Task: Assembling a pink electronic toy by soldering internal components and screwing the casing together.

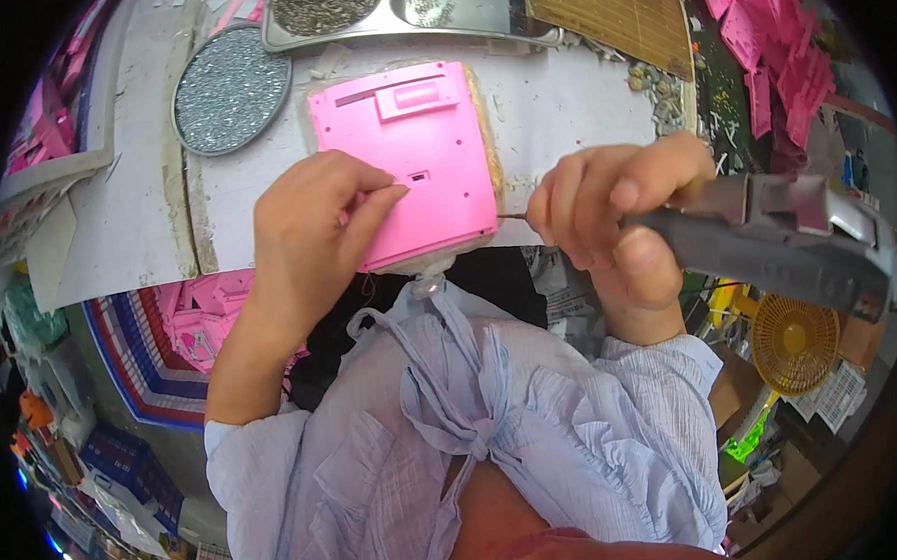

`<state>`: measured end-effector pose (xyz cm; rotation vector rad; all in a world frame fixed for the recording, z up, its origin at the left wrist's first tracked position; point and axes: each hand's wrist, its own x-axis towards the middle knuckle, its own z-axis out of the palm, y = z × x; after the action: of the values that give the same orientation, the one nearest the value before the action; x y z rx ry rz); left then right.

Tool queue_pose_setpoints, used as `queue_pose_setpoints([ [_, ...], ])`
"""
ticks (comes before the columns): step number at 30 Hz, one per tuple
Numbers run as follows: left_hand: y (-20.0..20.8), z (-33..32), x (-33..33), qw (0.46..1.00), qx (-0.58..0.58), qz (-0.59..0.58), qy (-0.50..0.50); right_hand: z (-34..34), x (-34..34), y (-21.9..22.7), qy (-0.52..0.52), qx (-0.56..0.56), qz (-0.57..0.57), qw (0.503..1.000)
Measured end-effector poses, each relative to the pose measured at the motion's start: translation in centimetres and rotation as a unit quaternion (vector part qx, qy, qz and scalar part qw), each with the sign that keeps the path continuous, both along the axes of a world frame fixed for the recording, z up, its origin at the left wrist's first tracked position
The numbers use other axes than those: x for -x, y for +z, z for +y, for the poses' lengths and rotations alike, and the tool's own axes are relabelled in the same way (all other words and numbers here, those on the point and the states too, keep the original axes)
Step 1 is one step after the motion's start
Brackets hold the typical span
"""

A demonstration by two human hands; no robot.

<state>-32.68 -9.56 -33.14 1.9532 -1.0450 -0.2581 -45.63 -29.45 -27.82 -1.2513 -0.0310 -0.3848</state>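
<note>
A pink plastic casing lies on a padded, plastic-wrapped support at the table's near edge. It has screw holes, a small slot in its middle and a raised rectangular part at the top. My left hand rests over its left side, thumb and forefinger pinched beside the slot; anything between the fingertips is too small to make out. My right hand grips a dark electric screwdriver, lying nearly sideways. Its thin bit points left and reaches the casing's lower right corner; whether it sits in a hole I cannot tell.
A round dish of screws stands at the left, and a metal tray with small parts at the back. Loose bits lie by a brown board. A basket of pink parts sits below left; a yellow fan stands at the right.
</note>
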Motion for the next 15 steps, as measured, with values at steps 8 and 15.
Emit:
queue_pose_setpoints([
  [8, -2.3, -0.6, 0.8, 0.988, 0.044, -0.143, -0.044, 0.7, 2.0, -2.7, -0.019, 0.018, 0.0, 1.0],
  [15, -2.5, 1.4, 0.8, 0.987, 0.087, -0.132, 0.022, -0.2, -0.9, -0.8, 0.029, 0.023, -0.058, 0.998],
])
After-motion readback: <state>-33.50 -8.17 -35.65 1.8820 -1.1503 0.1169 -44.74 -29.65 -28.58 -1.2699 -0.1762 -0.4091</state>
